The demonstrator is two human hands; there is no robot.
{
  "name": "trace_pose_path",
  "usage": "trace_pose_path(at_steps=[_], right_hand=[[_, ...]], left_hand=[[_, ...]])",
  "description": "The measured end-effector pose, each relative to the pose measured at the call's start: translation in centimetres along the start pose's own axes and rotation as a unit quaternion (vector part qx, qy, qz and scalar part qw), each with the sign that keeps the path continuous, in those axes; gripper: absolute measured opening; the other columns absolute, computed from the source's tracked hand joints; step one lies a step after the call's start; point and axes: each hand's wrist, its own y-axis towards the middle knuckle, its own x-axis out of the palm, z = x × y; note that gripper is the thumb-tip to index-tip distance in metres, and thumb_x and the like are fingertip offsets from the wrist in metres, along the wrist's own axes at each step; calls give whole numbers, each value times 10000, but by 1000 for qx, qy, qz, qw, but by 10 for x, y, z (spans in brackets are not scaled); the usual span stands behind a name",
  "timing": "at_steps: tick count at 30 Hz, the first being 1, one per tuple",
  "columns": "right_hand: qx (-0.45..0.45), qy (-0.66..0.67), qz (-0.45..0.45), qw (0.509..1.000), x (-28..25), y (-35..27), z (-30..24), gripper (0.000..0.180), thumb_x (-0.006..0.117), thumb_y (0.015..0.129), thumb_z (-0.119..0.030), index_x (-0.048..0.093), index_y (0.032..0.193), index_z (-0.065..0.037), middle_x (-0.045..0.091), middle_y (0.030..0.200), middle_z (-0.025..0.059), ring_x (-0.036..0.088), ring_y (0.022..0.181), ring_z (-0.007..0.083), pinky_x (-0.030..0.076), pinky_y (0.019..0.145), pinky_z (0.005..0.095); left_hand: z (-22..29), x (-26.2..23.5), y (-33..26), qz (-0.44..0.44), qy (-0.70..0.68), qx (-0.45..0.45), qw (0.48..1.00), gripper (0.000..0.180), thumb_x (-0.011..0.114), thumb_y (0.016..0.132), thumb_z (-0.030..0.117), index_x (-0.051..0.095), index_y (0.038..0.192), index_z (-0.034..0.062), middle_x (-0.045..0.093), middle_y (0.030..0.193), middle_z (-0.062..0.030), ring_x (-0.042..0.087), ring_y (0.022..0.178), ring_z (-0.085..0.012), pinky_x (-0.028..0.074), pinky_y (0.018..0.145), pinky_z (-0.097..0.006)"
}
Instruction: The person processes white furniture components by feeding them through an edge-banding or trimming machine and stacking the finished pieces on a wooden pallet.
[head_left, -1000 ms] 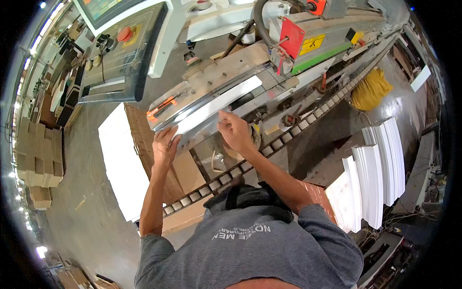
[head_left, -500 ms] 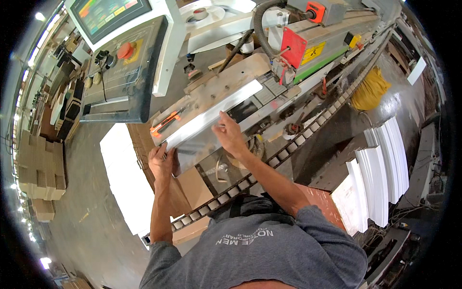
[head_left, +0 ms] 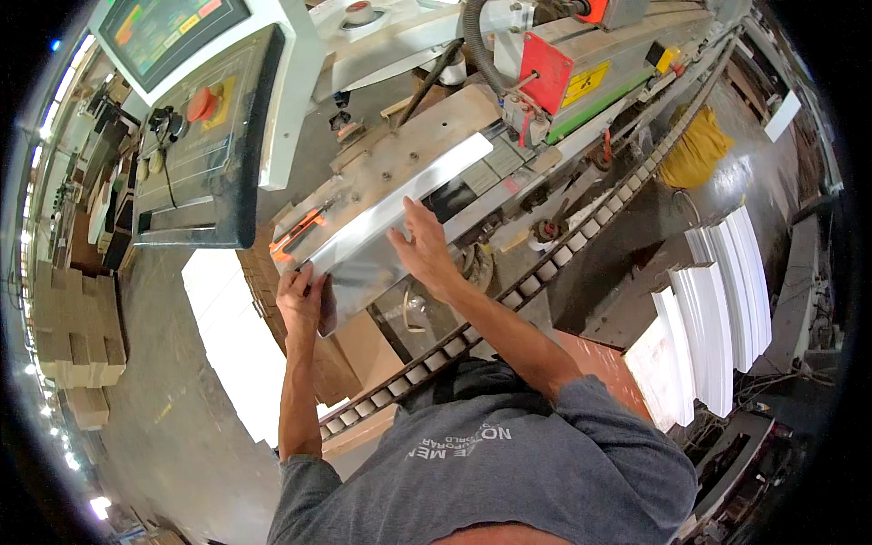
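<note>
Grey concrete floor (head_left: 173, 427); cardboard boxes (head_left: 77, 350) stacked left of control console (head_left: 213, 136); white panels (head_left: 718, 309) stacked right; ceiling lights far left.

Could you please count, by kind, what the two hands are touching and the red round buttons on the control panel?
White panel, held by left hand and right hand: 1
Red round button on the control panel: 1
Total: 2

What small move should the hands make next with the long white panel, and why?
Probably slide the white panel further along the machine bed. The left hand holds its near end, the right hand lies flat on its face, and the panel rests lengthwise on the bed, pointing toward the red guard.
</note>
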Motion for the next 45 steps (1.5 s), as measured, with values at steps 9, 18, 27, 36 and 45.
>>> trace_pose_path(at_steps=[9, 18, 27, 36, 45], right_hand=[[-133, -112, 154, 973, -35, 28, 36, 581, 726, 872, -131, 488, 1366, 62, 586, 1198, 240, 611, 964, 319, 546, 768, 385], [-80, -109, 106, 985, -109, 70, 52, 586, 640, 903, -205, 460, 1366, 106, 500, 1299, 354, 508, 1157, 465, 434, 962, 472], [-71, -86, 78, 991, -184, -5, 21, 491, 673, 885, -36, 548, 1359, -37, 566, 1360, 193, 601, 1135, 307, 510, 940, 417], [77, -320, 248, 911, -384, -190, 39, 441, 663, 874, -25, 596, 1310, -42, 596, 1304, 206, 630, 1093, 340, 542, 915, 408], [289, -585, 168, 739, -501, -371, 103, 638, 775, 739, -68, 551, 1326, 44, 612, 1268, 215, 531, 1163, 412, 425, 1021, 486]], left_hand=[[41, 40, 25, 18, -39, 10, 999, 289, 828, 732, 46, 735, 1003, 5, 573, 766, -120, 579, 685, -284, 478, 605, -376], [102, 95, 66, 37, -12, 58, 998, 300, 846, 701, 95, 726, 962, 8, 598, 801, -126, 607, 717, -311, 502, 634, -409], [154, 152, 91, 12, -32, 48, 998, 287, 833, 748, 205, 730, 975, 60, 664, 935, -140, 652, 840, -347, 532, 713, -438], [161, 221, 147, -13, -53, 117, 992, 235, 786, 827, 194, 734, 976, 20, 705, 943, -160, 684, 819, -303, 544, 743, -398], [225, 181, 96, -64, -172, 143, 973, 192, 760, 840, 78, 717, 1012, 3, 654, 813, -107, 642, 701, -205, 541, 624, -333]])
